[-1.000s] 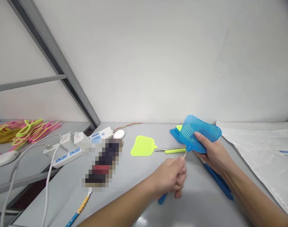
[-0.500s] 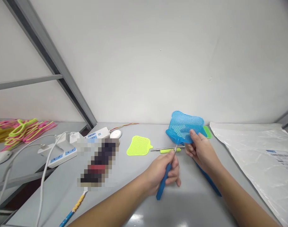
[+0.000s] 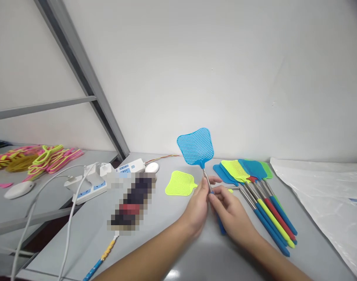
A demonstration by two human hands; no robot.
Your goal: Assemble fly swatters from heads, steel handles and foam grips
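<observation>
A blue fly swatter (image 3: 196,147) stands tilted in front of me, its mesh head up against the wall behind. My left hand (image 3: 198,210) is closed around its metal shaft. Just below, my right hand (image 3: 233,212) grips the top of the blue handle, which sticks out beneath the fingers. Behind my hands a yellow-green fly swatter (image 3: 180,183) lies flat, its shaft partly hidden by them. To the right, several fly swatters (image 3: 261,195) in blue, yellow, red and green lie side by side, heads toward the wall.
A white plastic bag (image 3: 318,191) covers the right side of the table (image 3: 155,234). On the left are power strips (image 3: 92,191) with white cables, a round white device (image 3: 151,168), a pixelated object (image 3: 133,203) on a cord, and bundled coloured cords (image 3: 46,160).
My right hand has come off the swatter's head and moved down to the handle. The swatter's head has swung left and upright. The view has shifted, uncovering the row of swatters.
</observation>
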